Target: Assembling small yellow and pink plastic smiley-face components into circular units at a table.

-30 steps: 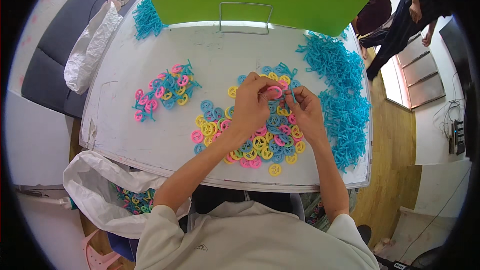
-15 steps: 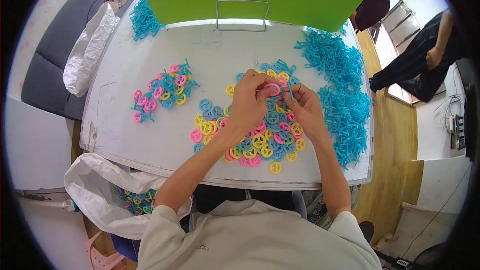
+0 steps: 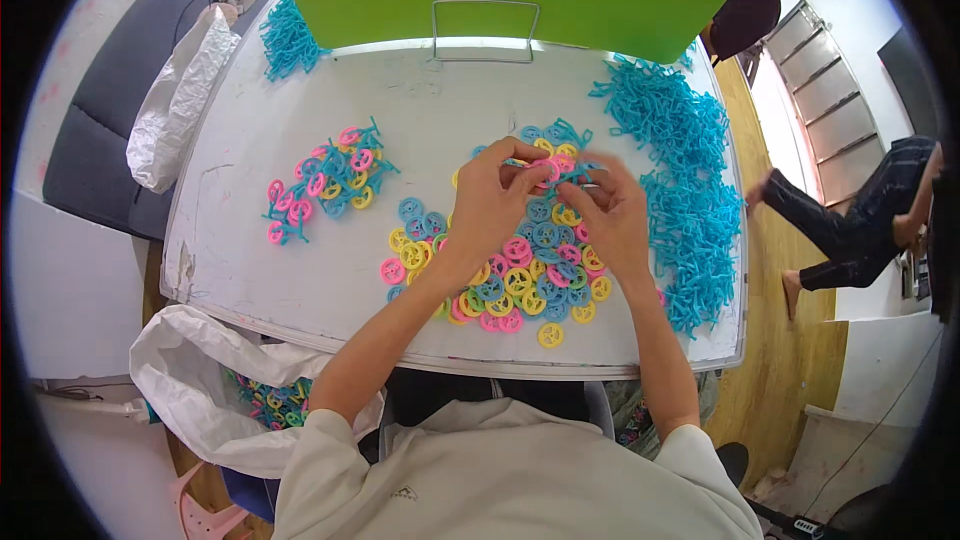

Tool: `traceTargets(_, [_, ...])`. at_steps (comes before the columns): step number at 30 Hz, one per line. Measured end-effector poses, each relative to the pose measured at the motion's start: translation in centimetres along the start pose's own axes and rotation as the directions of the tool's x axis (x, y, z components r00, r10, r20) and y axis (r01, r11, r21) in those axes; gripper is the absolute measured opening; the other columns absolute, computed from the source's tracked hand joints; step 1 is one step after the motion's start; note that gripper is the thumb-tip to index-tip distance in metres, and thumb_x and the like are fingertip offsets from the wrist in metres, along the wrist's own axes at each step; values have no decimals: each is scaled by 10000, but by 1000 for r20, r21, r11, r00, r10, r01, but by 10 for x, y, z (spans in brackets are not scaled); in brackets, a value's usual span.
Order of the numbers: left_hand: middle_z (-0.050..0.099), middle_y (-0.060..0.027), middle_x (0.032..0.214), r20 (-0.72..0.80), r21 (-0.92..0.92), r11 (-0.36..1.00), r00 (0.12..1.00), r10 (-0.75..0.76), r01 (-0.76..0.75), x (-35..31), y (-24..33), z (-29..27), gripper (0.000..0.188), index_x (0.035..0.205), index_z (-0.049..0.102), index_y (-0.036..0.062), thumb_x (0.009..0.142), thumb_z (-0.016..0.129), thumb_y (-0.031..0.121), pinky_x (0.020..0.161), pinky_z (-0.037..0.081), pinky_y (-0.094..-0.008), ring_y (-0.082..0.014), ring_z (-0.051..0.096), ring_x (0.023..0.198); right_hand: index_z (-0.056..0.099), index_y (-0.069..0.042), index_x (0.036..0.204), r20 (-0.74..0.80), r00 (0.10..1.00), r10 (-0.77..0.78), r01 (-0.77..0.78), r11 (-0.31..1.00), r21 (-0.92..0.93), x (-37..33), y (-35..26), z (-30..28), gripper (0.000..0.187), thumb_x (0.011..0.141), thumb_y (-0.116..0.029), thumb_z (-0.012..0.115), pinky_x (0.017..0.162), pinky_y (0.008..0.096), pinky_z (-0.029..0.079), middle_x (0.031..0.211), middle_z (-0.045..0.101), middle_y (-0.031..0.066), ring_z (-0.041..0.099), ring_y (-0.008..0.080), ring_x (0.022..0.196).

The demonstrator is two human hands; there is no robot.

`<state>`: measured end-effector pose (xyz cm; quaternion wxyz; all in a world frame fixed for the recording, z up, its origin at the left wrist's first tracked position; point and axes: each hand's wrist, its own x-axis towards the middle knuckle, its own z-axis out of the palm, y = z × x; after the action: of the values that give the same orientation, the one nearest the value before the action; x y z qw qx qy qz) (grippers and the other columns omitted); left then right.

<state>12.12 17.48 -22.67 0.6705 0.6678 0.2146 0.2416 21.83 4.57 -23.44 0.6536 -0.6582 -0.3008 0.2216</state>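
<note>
Above the heap of small plastic wheels (image 3: 518,283) in pink, yellow, blue and green, both my hands meet. My left hand (image 3: 490,205) is closed, pinching a pink spoked wheel (image 3: 546,176) between thumb and fingertips. Close against it, my right hand (image 3: 612,215) grips a thin teal plastic piece (image 3: 574,176) that touches the wheel; some of its fingers are smeared by motion. Whether the two parts are joined is hidden by the fingers. To the left lies a smaller cluster of wheels with teal pieces attached (image 3: 325,180).
A long pile of teal pieces (image 3: 690,200) covers the table's right side, another pile (image 3: 288,38) its far left corner. A green panel with a wire handle (image 3: 486,2) stands at the back. An open white sack (image 3: 190,390) holds coloured parts. A person (image 3: 860,210) is at the right.
My right hand has shifted slightly, its fingers moving around the teal piece, now closer to the pink wheel. The person at the right has stepped farther along the floor.
</note>
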Motion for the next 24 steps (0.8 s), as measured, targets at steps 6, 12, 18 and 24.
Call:
traceTargets(6, [663, -120, 902, 68, -139, 990, 998, 14, -5, 1, -7, -2, 180, 1057, 622, -53, 893, 554, -25, 728, 564, -262, -173, 672, 820, 675, 28, 970, -36, 997, 65, -69, 992, -104, 2, -4, -2, 160, 838, -62, 690, 591, 178, 479, 773, 685, 59, 630, 69, 671])
traceTargets(12, [664, -146, 993, 32, -16, 1000, 999, 27, -27, -4, -10, 2, 168, 1059, 604, -71, 915, 548, -4, 755, 579, -277, -188, 673, 868, 694, 16, 949, -75, 984, 159, -165, 983, -77, 1, -7, 0, 174, 835, -115, 706, 576, 175, 472, 752, 689, 52, 611, 49, 662])
traceTargets(18, [670, -119, 912, -67, 90, 984, 985, 158, -152, -5, -17, 7, 150, 1014, 645, -26, 879, 581, -9, 631, 534, -262, -157, 671, 774, 695, 16, 930, -107, 992, 69, -88, 978, -187, -1, -4, 3, 170, 807, -94, 735, 576, 185, 480, 764, 694, 75, 622, 62, 680])
traceTargets(24, [673, -110, 909, 71, -136, 990, 997, -18, 27, 3, -6, -8, 135, 986, 652, -50, 871, 590, -16, 659, 536, -247, -140, 662, 789, 692, 7, 935, -72, 994, -79, 55, 957, -284, -4, -3, 3, 150, 811, -71, 729, 578, 186, 476, 785, 697, 62, 621, 61, 683])
